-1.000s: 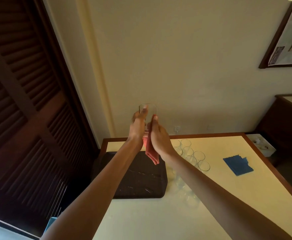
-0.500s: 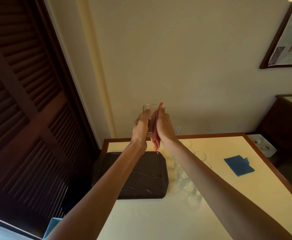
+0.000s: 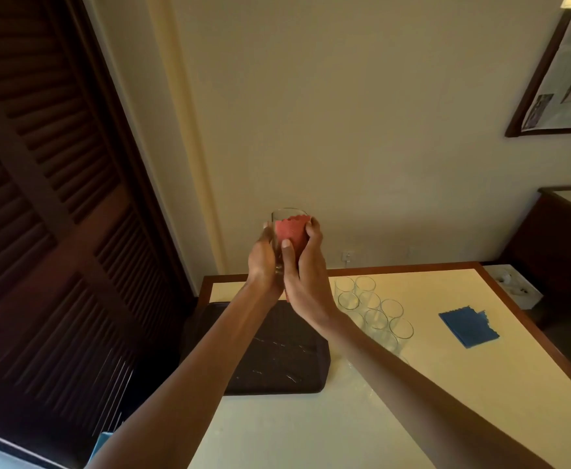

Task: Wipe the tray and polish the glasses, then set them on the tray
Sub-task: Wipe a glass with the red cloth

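Note:
I hold a clear drinking glass [image 3: 282, 214] up in front of the wall, above the table's far left end. My left hand [image 3: 263, 262] grips its left side. My right hand [image 3: 306, 275] wraps a red cloth [image 3: 292, 233] around the glass's right side, thumb across the front. Only the rim and upper left wall of the glass show. Below lies the dark marbled tray [image 3: 277, 357] with nothing on it. Several clear glasses [image 3: 375, 309] stand in a cluster on the table just right of the tray.
A blue cloth [image 3: 468, 328] lies flat on the cream table [image 3: 311, 431] to the right. Dark louvred doors [image 3: 50, 231] fill the left. A dark cabinet [image 3: 561, 245] and a small white box [image 3: 514, 286] sit beyond the table's right end.
The red cloth has come up from hanging below my right hand to cover the glass's near side. My right thumb has moved across the front of the glass.

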